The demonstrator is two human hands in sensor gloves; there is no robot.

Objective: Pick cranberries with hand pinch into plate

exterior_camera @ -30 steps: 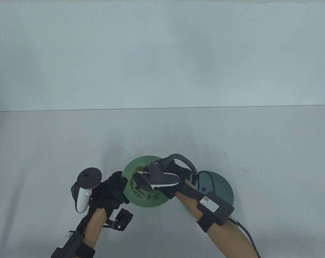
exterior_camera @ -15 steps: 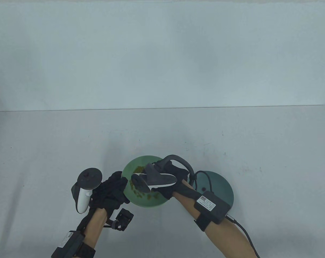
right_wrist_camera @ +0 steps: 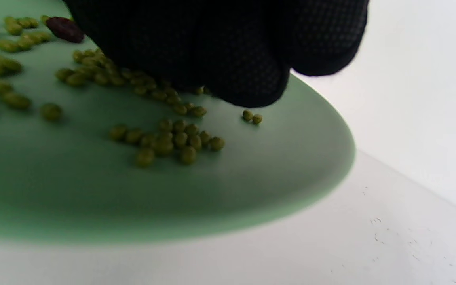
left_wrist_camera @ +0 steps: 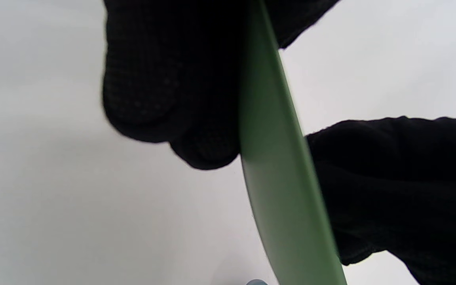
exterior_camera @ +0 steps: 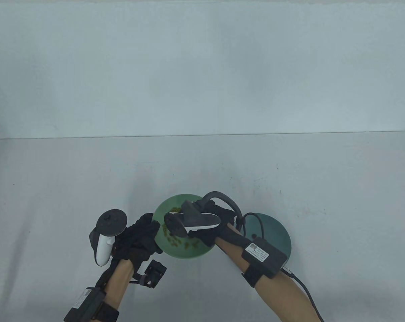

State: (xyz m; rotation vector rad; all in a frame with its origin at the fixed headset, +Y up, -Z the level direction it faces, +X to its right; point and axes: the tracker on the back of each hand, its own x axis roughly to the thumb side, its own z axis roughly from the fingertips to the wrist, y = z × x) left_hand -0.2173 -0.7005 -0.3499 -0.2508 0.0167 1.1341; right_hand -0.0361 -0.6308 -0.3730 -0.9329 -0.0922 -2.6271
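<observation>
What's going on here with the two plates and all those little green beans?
A person in sensor gloves is sorting. The left hand holds the rim of the light green plate, which is scattered with small green beans. The right hand is down among them, fingers low over the plate; a dark red cranberry lies just beside them. One dark piece already sits on the darker teal plate to the right.

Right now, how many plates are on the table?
2: the green plate with the peas sits between both hands; the dark teal plate lies just right of it, partly behind the right wrist.
</observation>
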